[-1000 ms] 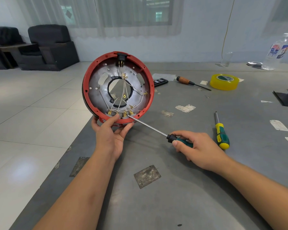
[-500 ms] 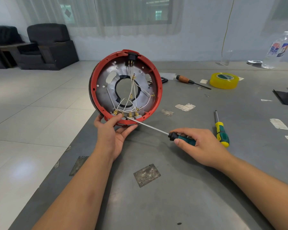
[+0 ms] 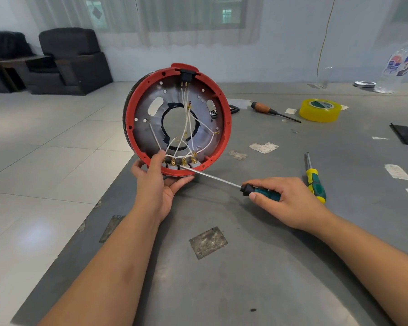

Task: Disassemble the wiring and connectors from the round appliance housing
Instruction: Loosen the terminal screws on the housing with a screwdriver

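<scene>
A round housing (image 3: 225,123) with a red rim and a silver inner plate stands on edge at the grey table's left edge, its open side facing me. White wires (image 3: 189,128) run from a black socket at its top to several brass connectors (image 3: 183,161) on grey blocks along the bottom rim. My left hand (image 3: 159,182) grips the bottom rim, thumb inside beside the connectors. My right hand (image 3: 285,201) holds a teal-handled screwdriver (image 3: 262,191), its long shaft reaching left with the tip at the connector blocks.
A yellow-and-green screwdriver (image 3: 315,183) lies right of my right hand. Farther back lie a wooden-handled screwdriver (image 3: 264,109), a yellow tape roll (image 3: 319,110), a small black device behind the housing, and a plastic bottle (image 3: 397,67). The grey table (image 3: 245,267) ends at left over a tiled floor.
The housing has shifted right and turned more squarely toward me. The screwdriver tip has stayed at the bottom connectors as both hands moved with it.
</scene>
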